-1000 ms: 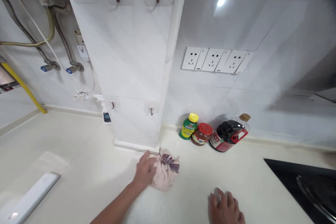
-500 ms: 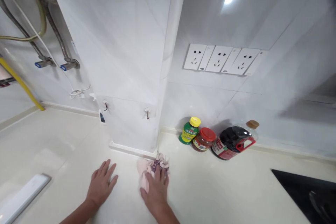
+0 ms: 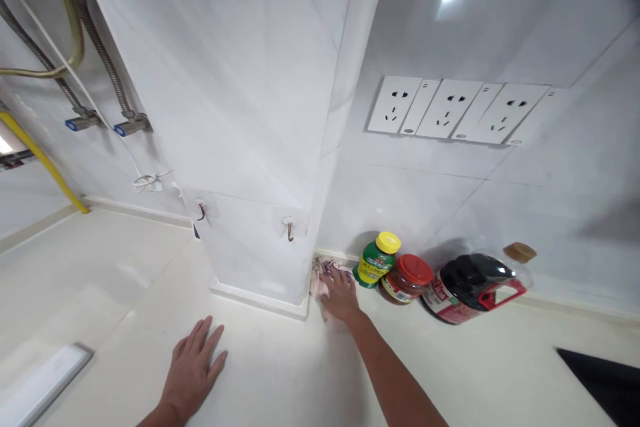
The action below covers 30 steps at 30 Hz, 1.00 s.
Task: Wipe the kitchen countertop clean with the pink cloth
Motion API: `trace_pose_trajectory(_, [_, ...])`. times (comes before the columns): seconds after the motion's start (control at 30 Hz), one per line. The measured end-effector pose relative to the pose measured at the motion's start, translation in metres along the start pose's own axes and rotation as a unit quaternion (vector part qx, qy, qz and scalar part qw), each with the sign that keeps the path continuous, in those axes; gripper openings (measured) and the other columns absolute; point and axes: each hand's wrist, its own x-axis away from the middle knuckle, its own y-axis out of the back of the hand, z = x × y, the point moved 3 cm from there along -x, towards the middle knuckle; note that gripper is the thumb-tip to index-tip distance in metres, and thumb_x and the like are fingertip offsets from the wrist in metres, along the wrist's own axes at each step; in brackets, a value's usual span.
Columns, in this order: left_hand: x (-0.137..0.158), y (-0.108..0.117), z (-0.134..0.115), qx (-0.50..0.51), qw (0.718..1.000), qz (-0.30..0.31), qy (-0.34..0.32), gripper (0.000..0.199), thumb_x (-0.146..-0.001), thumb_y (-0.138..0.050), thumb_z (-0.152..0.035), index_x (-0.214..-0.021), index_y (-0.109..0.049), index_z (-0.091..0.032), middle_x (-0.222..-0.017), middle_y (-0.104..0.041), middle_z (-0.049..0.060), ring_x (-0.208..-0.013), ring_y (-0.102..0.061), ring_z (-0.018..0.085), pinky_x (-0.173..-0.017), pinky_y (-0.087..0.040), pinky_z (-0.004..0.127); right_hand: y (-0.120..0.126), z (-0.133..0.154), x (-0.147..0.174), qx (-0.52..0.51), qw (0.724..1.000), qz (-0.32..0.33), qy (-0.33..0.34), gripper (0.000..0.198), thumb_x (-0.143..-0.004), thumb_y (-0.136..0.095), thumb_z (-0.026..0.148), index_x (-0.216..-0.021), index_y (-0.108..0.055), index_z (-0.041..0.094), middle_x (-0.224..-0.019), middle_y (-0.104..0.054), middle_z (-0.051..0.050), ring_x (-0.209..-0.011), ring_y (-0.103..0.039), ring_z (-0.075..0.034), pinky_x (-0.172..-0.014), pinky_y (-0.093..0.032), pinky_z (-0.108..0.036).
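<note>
My right hand (image 3: 341, 295) presses a crumpled pink and purple cloth (image 3: 320, 275) into the corner where the counter meets the wall, right of the pillar. Its fingers lie over the cloth and hide part of it. Just beside those fingers stands a green bottle with a yellow cap (image 3: 377, 259). On the pale countertop (image 3: 270, 373), my left hand (image 3: 193, 363) rests flat with its fingers spread, holding nothing.
A red-lidded jar (image 3: 406, 279) and a large jug of dark liquid (image 3: 473, 287) stand along the wall. The white pillar (image 3: 255, 260) juts out, bearing small hooks. A white flat object (image 3: 47, 383) lies at left, a black panel (image 3: 603, 380) at right.
My right hand has pushed the cloth from the pillar's front corner back and rightward to the wall. My left hand stays nearly in place. The view has shifted slightly.
</note>
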Motion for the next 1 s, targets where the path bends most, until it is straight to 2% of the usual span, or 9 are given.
trace_pose_trajectory(0.1, [-0.001, 0.000, 0.000, 0.000, 1.000, 0.006, 0.005, 0.052, -0.097, -0.045, -0.052, -0.142, -0.060, -0.030, -0.158, -0.051, 0.008, -0.145, -0.047, 0.030, -0.108, -0.044, 0.048, -0.003, 0.010, 0.009, -0.009, 1.000, -0.018, 0.004, 0.057, -0.085, -0.058, 0.032, -0.142, -0.060, 0.031, -0.166, -0.035, -0.007, -0.153, -0.026, -0.037, -0.120, -0.022, -0.057])
trace_pose_trajectory(0.23, [-0.001, -0.002, 0.002, -0.001, 1.000, 0.009, 0.007, 0.053, -0.097, -0.044, -0.054, -0.142, -0.059, -0.032, -0.158, -0.051, 0.007, -0.145, -0.048, 0.029, -0.108, -0.045, 0.049, -0.035, 0.022, 0.071, -0.066, 0.988, -0.131, 0.053, 0.040, -0.082, -0.060, 0.028, -0.120, -0.071, 0.027, -0.151, -0.055, -0.009, -0.142, -0.044, -0.032, -0.116, -0.032, -0.051])
trace_pose_trajectory(0.4, [0.002, -0.010, 0.008, 0.004, 1.000, 0.008, 0.009, 0.054, -0.096, -0.044, -0.054, -0.145, -0.055, -0.035, -0.160, -0.048, 0.004, -0.146, -0.046, 0.029, -0.109, -0.045, 0.049, -0.051, 0.014, 0.113, -0.316, 0.922, -0.218, 0.047, 0.023, -0.077, -0.064, 0.039, -0.093, -0.073, 0.025, -0.115, -0.073, -0.008, -0.115, -0.064, -0.031, -0.103, -0.048, -0.048])
trace_pose_trajectory(0.47, [0.002, -0.012, 0.009, 0.002, 1.000, 0.004, 0.009, 0.054, -0.096, -0.044, -0.054, -0.146, -0.054, -0.035, -0.160, -0.047, 0.004, -0.146, -0.046, 0.028, -0.109, -0.045, 0.048, -0.021, 0.007, 0.105, -0.453, 0.860, -0.230, -0.039, 0.032, -0.080, -0.063, 0.049, -0.095, -0.072, 0.023, -0.103, -0.075, -0.008, -0.100, -0.069, -0.030, -0.091, -0.055, -0.044])
trace_pose_trajectory(0.57, [0.002, -0.011, 0.009, -0.002, 1.000, 0.004, 0.010, 0.053, -0.096, -0.045, -0.054, -0.145, -0.055, -0.035, -0.159, -0.048, 0.004, -0.145, -0.048, 0.027, -0.109, -0.046, 0.047, 0.067, 0.018, 0.085, -0.605, 0.751, -0.243, -0.102, 0.050, -0.078, -0.069, 0.058, -0.113, -0.069, 0.022, -0.098, -0.074, -0.006, -0.086, -0.069, -0.026, -0.074, -0.058, -0.037])
trace_pose_trajectory(0.73, [0.001, -0.004, 0.006, 0.007, 1.000, 0.002, 0.012, 0.051, -0.096, -0.047, -0.054, -0.143, -0.057, -0.037, -0.158, -0.050, 0.003, -0.143, -0.050, 0.028, -0.108, -0.047, 0.047, 0.266, 0.095, 0.053, -0.702, 0.631, -0.310, 0.112, 0.057, -0.083, -0.066, 0.058, -0.131, -0.057, 0.028, -0.106, -0.071, -0.001, -0.094, -0.070, -0.021, -0.084, -0.060, -0.038])
trace_pose_trajectory(0.87, [0.001, 0.000, 0.004, 0.018, 1.000, -0.001, 0.010, 0.050, -0.096, -0.048, -0.054, -0.143, -0.057, -0.038, -0.157, -0.052, 0.004, -0.142, -0.052, 0.028, -0.107, -0.048, 0.047, 0.368, 0.150, 0.022, -0.613, 0.633, -0.375, 0.288, 0.058, -0.093, -0.054, 0.058, -0.144, -0.049, 0.031, -0.136, -0.061, -0.004, -0.129, -0.059, -0.022, -0.110, -0.047, -0.047])
trace_pose_trajectory(0.93, [0.002, 0.000, 0.004, 0.020, 1.000, -0.004, 0.011, 0.050, -0.096, -0.048, -0.054, -0.143, -0.058, -0.038, -0.157, -0.052, 0.004, -0.142, -0.051, 0.028, -0.108, -0.048, 0.047, 0.374, 0.157, 0.003, -0.592, 0.630, -0.394, 0.312, 0.061, -0.094, -0.051, 0.059, -0.147, -0.047, 0.029, -0.145, -0.056, -0.005, -0.137, -0.052, -0.022, -0.116, -0.041, -0.047])
trace_pose_trajectory(1.0, [0.002, 0.000, 0.003, 0.017, 1.000, -0.002, 0.012, 0.050, -0.096, -0.048, -0.055, -0.142, -0.058, -0.038, -0.157, -0.051, 0.005, -0.142, -0.051, 0.029, -0.107, -0.048, 0.046, 0.351, 0.151, -0.013, -0.582, 0.656, -0.394, 0.273, 0.065, -0.096, -0.047, 0.062, -0.150, -0.046, 0.025, -0.148, -0.055, -0.006, -0.140, -0.049, -0.022, -0.117, -0.040, -0.046])
